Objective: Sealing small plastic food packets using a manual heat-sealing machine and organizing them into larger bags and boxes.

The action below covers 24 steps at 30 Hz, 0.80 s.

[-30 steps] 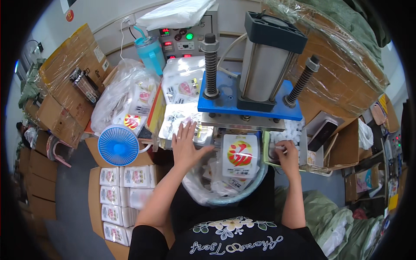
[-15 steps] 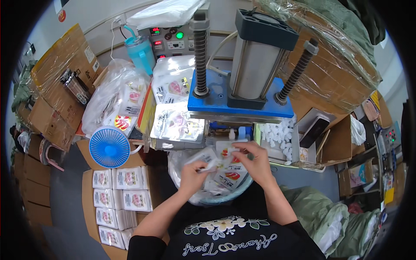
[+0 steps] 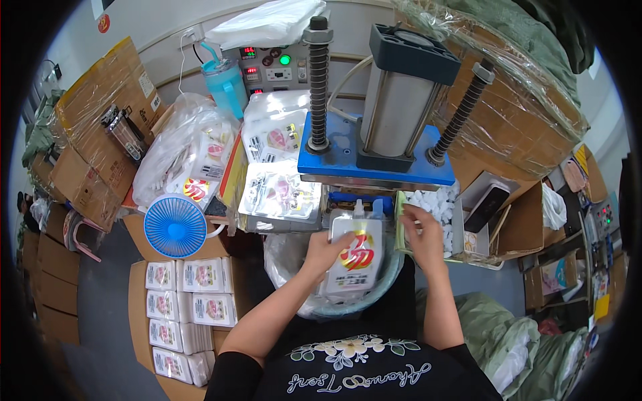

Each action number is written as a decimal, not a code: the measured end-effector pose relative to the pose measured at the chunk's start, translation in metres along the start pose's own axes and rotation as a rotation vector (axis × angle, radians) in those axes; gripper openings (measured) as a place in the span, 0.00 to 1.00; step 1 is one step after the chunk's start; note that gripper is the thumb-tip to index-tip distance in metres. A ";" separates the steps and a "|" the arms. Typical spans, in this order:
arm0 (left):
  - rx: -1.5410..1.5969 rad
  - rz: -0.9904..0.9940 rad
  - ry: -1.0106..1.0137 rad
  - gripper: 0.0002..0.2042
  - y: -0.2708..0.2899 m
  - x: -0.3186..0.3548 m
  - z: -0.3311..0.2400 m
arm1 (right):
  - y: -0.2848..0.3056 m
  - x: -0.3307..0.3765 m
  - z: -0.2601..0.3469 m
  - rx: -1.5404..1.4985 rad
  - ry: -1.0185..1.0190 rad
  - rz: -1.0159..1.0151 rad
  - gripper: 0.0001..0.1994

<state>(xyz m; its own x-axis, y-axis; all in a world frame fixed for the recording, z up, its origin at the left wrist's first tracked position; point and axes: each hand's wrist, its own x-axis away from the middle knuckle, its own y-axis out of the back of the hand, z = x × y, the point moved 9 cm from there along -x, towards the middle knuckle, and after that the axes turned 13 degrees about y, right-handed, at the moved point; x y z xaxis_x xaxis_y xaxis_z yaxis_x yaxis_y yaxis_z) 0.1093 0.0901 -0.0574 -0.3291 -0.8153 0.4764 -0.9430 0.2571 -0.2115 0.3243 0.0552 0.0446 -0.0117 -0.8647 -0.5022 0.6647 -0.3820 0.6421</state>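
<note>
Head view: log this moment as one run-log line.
left hand: holds white spouted pouch upright over basin | right hand: at tray of white caps | blue press: above pouch

Both bare forearms come up from the lower edge, elbows bent and spread, rising side by side. The left hand (image 3: 326, 251) sits lower and nearer the body, palm turned inward, fingers curled in a grip — thumb side toward the right. The right hand (image 3: 422, 230) reaches a little farther forward, wrist straight, fingers bent downward and bunched at the tips (whether they pinch anything cannot be told). The hands are near but apart.
</note>
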 end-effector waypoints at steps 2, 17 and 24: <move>0.145 0.034 0.045 0.14 -0.009 -0.006 -0.006 | 0.016 0.001 -0.019 0.126 -0.002 -0.033 0.17; -1.043 -0.694 -0.490 0.36 0.088 0.028 -0.081 | 0.005 0.016 -0.045 0.306 -0.040 0.077 0.10; -0.957 -0.723 -0.647 0.16 0.127 0.062 -0.065 | 0.016 0.013 -0.051 0.369 -0.101 0.022 0.12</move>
<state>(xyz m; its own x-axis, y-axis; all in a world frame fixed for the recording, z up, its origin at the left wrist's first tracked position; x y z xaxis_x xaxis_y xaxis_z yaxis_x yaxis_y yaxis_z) -0.0337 0.1059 0.0002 0.0809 -0.9472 -0.3102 -0.6456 -0.2869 0.7077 0.3732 0.0545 0.0191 -0.0861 -0.8945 -0.4387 0.3525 -0.4392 0.8263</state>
